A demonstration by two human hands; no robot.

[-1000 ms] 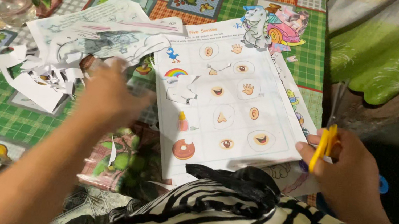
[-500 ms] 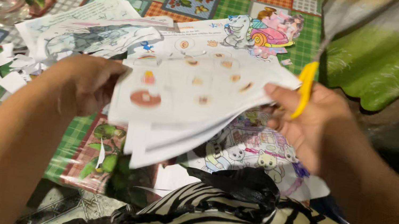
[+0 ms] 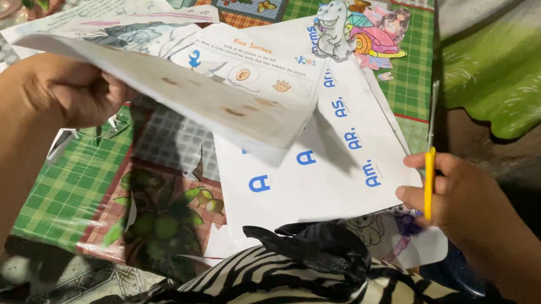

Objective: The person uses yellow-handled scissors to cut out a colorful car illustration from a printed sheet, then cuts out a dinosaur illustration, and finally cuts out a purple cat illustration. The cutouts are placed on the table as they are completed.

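At centre frame a left hand (image 3: 68, 90) clenches the near edge of a lifted worksheet (image 3: 222, 89) whose long axis runs rightward toward the right hand (image 3: 456, 201), closed on yellow-handled scissors (image 3: 429, 173), blades pointing up-frame, over a green checked tablecloth (image 3: 79, 179).

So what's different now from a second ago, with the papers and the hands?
The left hand, which hovered free over the scraps, has taken a grip on the picture worksheet and lifted and turned it leftward, folded over. That uncovered a white sheet with blue letters, whose edge the right hand now pinches. Unchanged: the yellow-handled scissors in the right hand, and the cartoon cut-outs on the checked tablecloth.
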